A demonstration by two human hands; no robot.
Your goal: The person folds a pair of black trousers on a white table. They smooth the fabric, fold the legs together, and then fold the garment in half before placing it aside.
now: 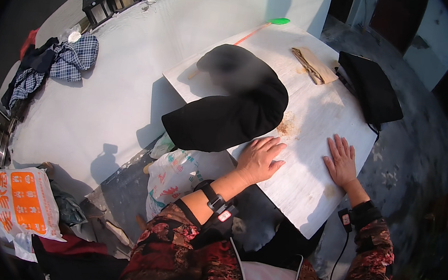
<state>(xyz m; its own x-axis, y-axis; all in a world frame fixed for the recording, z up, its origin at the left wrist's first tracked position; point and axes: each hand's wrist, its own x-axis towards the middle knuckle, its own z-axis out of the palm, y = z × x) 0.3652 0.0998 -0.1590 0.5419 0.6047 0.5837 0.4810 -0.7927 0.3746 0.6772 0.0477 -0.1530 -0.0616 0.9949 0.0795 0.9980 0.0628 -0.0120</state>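
Note:
My left hand (260, 159) lies palm down on the near left side of a small white table (306, 204), its thumb apart and nothing held. Its fingertips are close to a curved length of black cloth (226, 118); I cannot tell whether they touch it. That cloth bends round on the tabletop, and its near end juts past the table's left edge. A grey haze blurs its upper part. My right hand (341, 161) rests flat near the right edge, fingers spread, holding nothing. A brown rusty stain (287, 124) marks the tabletop between the cloth and my right hand.
A folded tan cloth (314, 65) and a green fly swatter (279, 21) lie toward the far side. Black folded fabric (370, 87) overhangs the right edge. Plastic bags (176, 176) stand left below the table. Checked clothing (74, 54) lies on a white ledge (119, 89).

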